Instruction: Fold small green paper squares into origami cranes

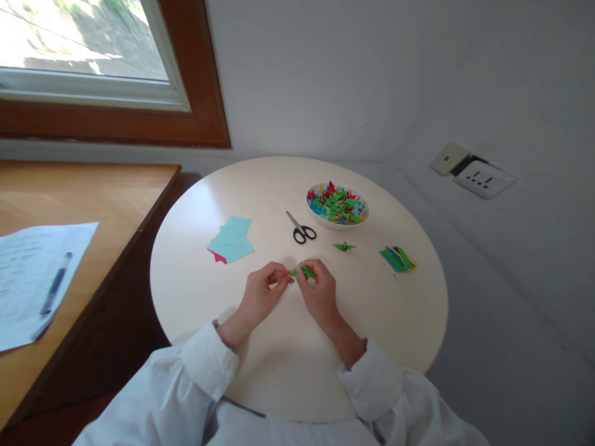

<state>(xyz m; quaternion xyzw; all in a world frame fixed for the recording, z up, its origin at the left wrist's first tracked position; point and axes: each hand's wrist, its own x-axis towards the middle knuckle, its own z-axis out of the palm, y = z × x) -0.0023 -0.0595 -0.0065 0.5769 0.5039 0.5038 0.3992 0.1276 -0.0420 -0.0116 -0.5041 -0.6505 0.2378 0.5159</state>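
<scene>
A small folded green paper (pixel 307 271) is held between my two hands above the near middle of the round table. My left hand (pixel 264 291) pinches its left end between thumb and fingers. My right hand (pixel 320 290) is closed on its right part, and the fingers hide some of the folds. Just beyond my right hand lies a finished-looking green paper crane (pixel 344 246). Black-handled scissors (pixel 301 230) rest open-bladed or nearly closed, I cannot tell which, farther up the table.
A white bowl (pixel 320 219) full of colourful folded paper stands at the back right of the round table (pixel 195 310). Light-blue paper sheets (pixel 232 238) lie left, paper strips (pixel 398 259) right. A wooden desk (pixel 130 186) at left bears written paper (pixel 28 272) and a pen (pixel 56 284).
</scene>
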